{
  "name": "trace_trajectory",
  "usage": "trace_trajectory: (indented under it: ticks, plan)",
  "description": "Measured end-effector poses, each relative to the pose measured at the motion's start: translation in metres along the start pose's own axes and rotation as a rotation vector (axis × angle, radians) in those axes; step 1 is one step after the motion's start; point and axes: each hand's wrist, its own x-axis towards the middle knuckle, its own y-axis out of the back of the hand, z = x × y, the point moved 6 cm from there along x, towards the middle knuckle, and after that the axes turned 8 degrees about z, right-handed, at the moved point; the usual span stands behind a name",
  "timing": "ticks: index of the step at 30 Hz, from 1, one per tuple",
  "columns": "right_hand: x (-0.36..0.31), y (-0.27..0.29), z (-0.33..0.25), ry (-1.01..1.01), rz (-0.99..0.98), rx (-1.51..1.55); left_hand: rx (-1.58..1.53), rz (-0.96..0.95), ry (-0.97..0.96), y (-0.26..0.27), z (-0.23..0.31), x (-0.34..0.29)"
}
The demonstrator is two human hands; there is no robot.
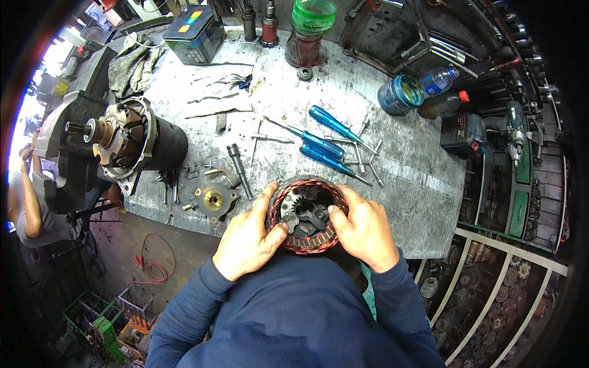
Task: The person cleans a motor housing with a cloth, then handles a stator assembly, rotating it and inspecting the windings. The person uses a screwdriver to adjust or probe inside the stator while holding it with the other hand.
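At the bench [423,208] — left hand [248,238] and right hand [368,230] grip a wire-wound ring [313,241] between them.

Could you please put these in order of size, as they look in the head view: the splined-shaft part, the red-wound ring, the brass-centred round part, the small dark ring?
1. Splined-shaft part
2. Red-wound ring
3. Brass-centred round part
4. Small dark ring

Nearness to camera leaves true sizes unsure.
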Motion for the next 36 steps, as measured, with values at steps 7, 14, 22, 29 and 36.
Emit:
trace_trajectory:
  ticks: [7,14,22,29,36]
  plan:
    - [0.007,0.004,-0.003,0.077,-0.028,0.003,-0.004,0.112,-0.094,-0.006,-0.002,-0.006]
    - [0.006,-0.001,-0.001,0.082,-0.036,0.027,0.036,0.148,-0.087,-0.004,-0.005,-0.014]
    - [0.016,-0.007,0.010,0.162,-0.014,0.059,0.037,0.154,-0.043,-0.012,-0.009,-0.013]
    - [0.012,-0.015,0.014,0.131,-0.004,0.039,0.090,0.198,-0.112,-0.011,-0.007,-0.010]
    - [0.016,-0.018,0.016,0.210,-0.022,0.043,0.187,0.091,0.049,-0.014,0.001,-0.014]
